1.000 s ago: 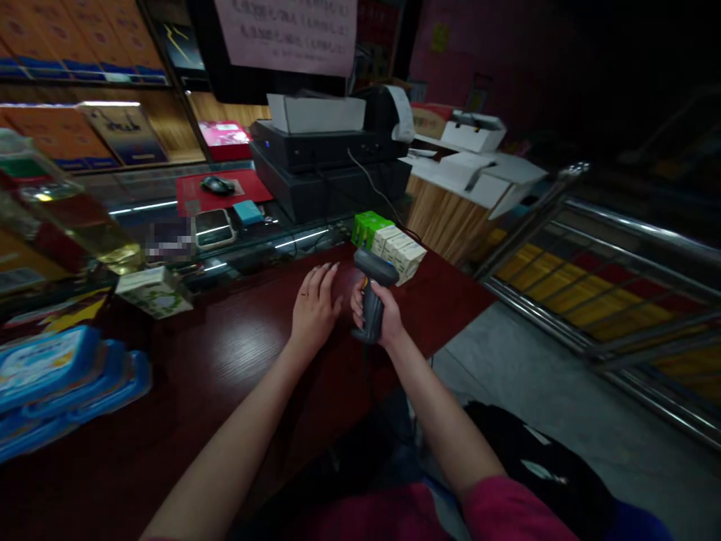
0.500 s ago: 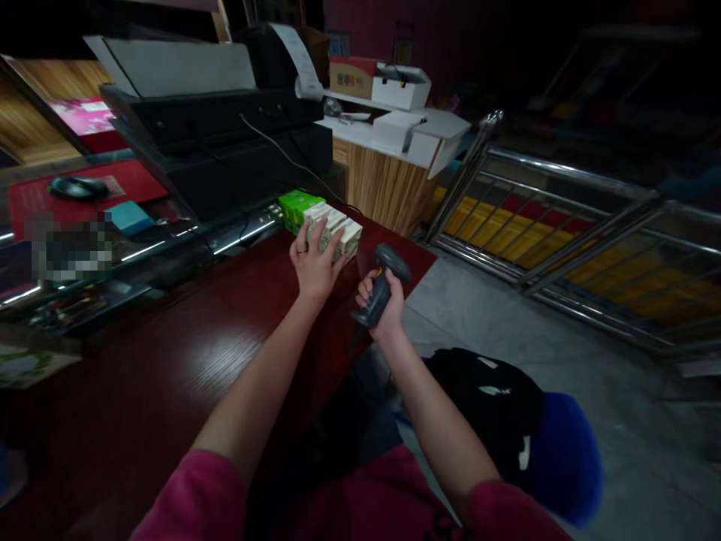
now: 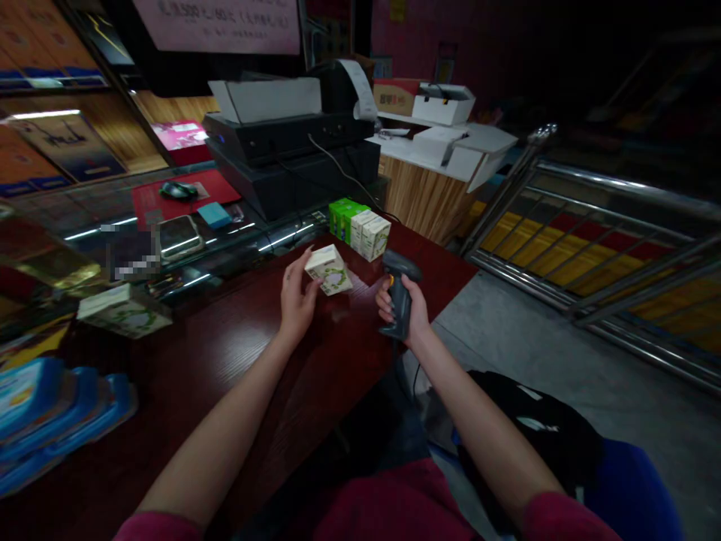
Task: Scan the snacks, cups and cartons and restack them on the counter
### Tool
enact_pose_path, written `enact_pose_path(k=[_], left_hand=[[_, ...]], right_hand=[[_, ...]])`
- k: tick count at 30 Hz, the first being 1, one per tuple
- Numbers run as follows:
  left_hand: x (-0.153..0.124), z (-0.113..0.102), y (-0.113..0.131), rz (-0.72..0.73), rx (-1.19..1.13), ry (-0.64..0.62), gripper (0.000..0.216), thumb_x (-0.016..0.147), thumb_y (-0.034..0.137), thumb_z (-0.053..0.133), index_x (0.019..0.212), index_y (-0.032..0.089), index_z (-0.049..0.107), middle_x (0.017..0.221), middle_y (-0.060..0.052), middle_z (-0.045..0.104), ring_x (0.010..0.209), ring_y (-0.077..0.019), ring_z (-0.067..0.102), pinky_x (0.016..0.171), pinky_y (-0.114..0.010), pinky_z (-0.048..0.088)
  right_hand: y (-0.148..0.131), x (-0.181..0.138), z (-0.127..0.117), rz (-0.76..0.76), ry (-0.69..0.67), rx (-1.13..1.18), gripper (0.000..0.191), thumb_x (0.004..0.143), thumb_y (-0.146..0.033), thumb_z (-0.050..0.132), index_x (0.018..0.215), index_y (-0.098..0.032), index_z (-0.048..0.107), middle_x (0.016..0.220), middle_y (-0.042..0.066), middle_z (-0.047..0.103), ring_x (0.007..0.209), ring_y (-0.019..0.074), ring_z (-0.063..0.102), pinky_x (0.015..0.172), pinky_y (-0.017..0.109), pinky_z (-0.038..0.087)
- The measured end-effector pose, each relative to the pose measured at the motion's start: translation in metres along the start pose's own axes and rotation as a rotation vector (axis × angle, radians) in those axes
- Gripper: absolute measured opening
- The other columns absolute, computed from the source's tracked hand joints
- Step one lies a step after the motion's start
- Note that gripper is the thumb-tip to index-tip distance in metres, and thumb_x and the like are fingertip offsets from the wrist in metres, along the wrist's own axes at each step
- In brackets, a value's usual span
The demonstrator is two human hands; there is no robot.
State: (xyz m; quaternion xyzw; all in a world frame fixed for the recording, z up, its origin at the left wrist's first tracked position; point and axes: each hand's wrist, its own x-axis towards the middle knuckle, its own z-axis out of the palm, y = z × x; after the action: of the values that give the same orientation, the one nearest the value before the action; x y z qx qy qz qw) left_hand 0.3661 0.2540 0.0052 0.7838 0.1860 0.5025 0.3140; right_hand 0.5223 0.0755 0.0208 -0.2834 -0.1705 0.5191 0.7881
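Observation:
My left hand (image 3: 298,293) grips a small white carton (image 3: 330,270) with a green leafy ring printed on its side, held tilted at the tabletop. In my right hand (image 3: 415,306) is a dark grey barcode scanner (image 3: 401,289), my fingers wrapped round its handle and its head pointing left and away from me. Beyond both hands stands a row of cartons: green ones (image 3: 342,218) at the left end and white ones (image 3: 372,234) at the right. Another white carton pack (image 3: 125,309) with the same leafy print lies at the far left of the dark red table (image 3: 248,361).
Blue-lidded tubs (image 3: 61,413) sit at the left. Behind are a mouse (image 3: 178,190) on a red mat, a blue block (image 3: 215,216) and a black cash drawer (image 3: 315,176). A metal railing (image 3: 613,225) stands right, near a dark bag (image 3: 535,413).
My left hand has drawn one white carton off the row, toward me and left. The scanner stays in my right hand, now more upright. The view has swung left.

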Motion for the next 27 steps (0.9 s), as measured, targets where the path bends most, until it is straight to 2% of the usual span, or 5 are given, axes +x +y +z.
enact_pose_path(k=[6,13,19,24,27], left_hand=[[-0.019,-0.097,-0.017,-0.563,-0.571,0.271,0.069,0.085,0.031,0.079,0.149,0.031,0.053,0.147,-0.010,0.061,0.124,-0.0261,0.066,0.096,-0.035,0.059],[-0.061,-0.182,-0.004,-0.693,-0.700,0.361,0.057,0.086,0.023,0.078,0.140,0.031,0.062,0.147,-0.006,0.062,0.120,-0.0200,0.068,0.092,-0.029,0.061],[-0.069,-0.198,-0.008,-0.780,-0.795,0.454,0.032,0.092,0.023,0.072,0.124,0.019,0.069,0.127,-0.010,0.074,0.101,-0.0168,0.074,0.090,-0.028,0.062],[-0.062,-0.197,-0.009,-0.800,-0.859,0.437,0.048,0.094,0.017,0.064,0.141,0.021,0.058,0.127,-0.010,0.075,0.108,-0.0208,0.075,0.095,-0.034,0.061],[-0.063,-0.201,-0.008,-0.903,-0.885,0.466,0.045,0.101,0.031,0.056,0.145,0.021,0.055,0.120,-0.010,0.077,0.104,-0.0215,0.076,0.090,-0.034,0.063]], right_hand=[[0.059,0.054,0.049,0.473,-0.372,-0.121,0.039,0.092,-0.053,0.058,0.089,-0.014,0.063,0.063,-0.002,0.052,0.045,0.0099,0.041,0.034,0.018,0.035],[0.114,0.118,0.092,0.724,-0.553,-0.193,0.053,0.098,-0.061,0.040,0.088,-0.014,0.061,0.063,-0.001,0.056,0.035,0.0072,0.032,0.027,0.017,0.028],[0.117,0.103,0.093,0.813,-0.711,-0.235,0.052,0.096,-0.061,0.043,0.091,-0.013,0.062,0.063,0.001,0.058,0.033,0.0089,0.039,0.026,0.020,0.032],[0.112,0.089,0.092,0.823,-0.702,-0.177,0.049,0.090,-0.060,0.056,0.092,-0.011,0.063,0.067,0.001,0.060,0.035,0.0078,0.043,0.027,0.018,0.035],[0.116,0.093,0.095,0.774,-0.662,-0.156,0.047,0.090,-0.058,0.057,0.091,-0.012,0.064,0.066,0.001,0.059,0.036,0.0077,0.044,0.027,0.018,0.036]])
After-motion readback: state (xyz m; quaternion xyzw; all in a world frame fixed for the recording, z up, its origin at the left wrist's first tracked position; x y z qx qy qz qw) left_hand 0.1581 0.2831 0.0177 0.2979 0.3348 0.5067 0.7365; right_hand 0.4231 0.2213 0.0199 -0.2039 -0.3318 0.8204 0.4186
